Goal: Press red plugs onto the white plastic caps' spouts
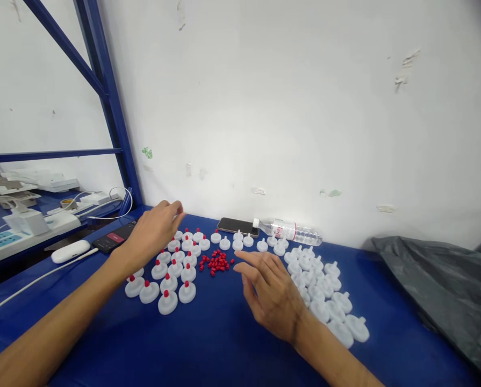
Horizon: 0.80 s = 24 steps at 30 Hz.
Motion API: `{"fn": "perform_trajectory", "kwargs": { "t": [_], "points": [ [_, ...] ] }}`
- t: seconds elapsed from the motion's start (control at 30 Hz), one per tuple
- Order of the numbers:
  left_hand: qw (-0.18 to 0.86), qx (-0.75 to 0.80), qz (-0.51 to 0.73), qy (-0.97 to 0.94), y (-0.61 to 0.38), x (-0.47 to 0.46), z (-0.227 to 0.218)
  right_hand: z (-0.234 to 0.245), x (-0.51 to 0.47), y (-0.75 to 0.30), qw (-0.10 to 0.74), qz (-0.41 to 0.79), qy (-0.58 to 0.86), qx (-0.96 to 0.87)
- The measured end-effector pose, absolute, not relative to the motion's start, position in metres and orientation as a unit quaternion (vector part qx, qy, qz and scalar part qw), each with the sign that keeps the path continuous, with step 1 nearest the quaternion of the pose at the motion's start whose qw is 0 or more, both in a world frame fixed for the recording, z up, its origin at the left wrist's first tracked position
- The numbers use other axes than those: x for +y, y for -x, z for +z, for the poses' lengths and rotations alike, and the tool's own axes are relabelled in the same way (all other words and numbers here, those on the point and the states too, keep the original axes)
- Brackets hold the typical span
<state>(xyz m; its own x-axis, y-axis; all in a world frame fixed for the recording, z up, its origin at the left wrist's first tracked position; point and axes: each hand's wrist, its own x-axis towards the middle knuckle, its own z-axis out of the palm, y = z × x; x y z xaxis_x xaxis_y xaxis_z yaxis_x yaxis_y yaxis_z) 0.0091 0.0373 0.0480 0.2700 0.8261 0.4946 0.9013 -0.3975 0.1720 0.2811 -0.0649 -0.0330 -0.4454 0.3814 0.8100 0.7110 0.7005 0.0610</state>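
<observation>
My left hand (153, 228) hovers over a group of white round plastic pieces with red caps (171, 277), its fingers pinched together at the tips; I cannot make out what is in them. My right hand (270, 290) lies palm down on the blue table (220, 338), fingers spread, pointing toward a small pile of red caps (216, 262). To the right of that hand lies a group of white pieces without caps (324, 293). A row of white pieces (240, 241) runs along the back.
A phone (237, 226) and a lying water bottle (292, 231) rest by the wall. Another phone (113, 237), a white case (70, 251) and a cable lie at left. A grey plastic bag (442, 287) covers the right. Power strips sit on the left shelf.
</observation>
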Motion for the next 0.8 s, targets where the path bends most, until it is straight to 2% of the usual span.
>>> {"fn": "perform_trajectory", "kwargs": {
  "t": [0.13,0.33,0.63,0.8],
  "points": [
    [0.112,-0.631,-0.152,0.753,0.015,0.05,0.045,-0.034,-0.065,-0.28,0.404,-0.193,0.339,-0.827],
    [0.073,-0.704,0.007,0.706,0.033,0.072,0.04,-0.035,-0.064,-0.28,0.41,-0.185,0.341,-0.825],
    [0.064,-0.69,0.074,0.717,0.031,0.065,0.035,-0.036,-0.064,-0.28,0.389,-0.187,0.365,-0.825],
    [0.078,-0.69,0.088,0.714,0.028,0.053,0.041,-0.042,-0.059,-0.28,0.364,-0.201,0.468,-0.779]
  ]
}}
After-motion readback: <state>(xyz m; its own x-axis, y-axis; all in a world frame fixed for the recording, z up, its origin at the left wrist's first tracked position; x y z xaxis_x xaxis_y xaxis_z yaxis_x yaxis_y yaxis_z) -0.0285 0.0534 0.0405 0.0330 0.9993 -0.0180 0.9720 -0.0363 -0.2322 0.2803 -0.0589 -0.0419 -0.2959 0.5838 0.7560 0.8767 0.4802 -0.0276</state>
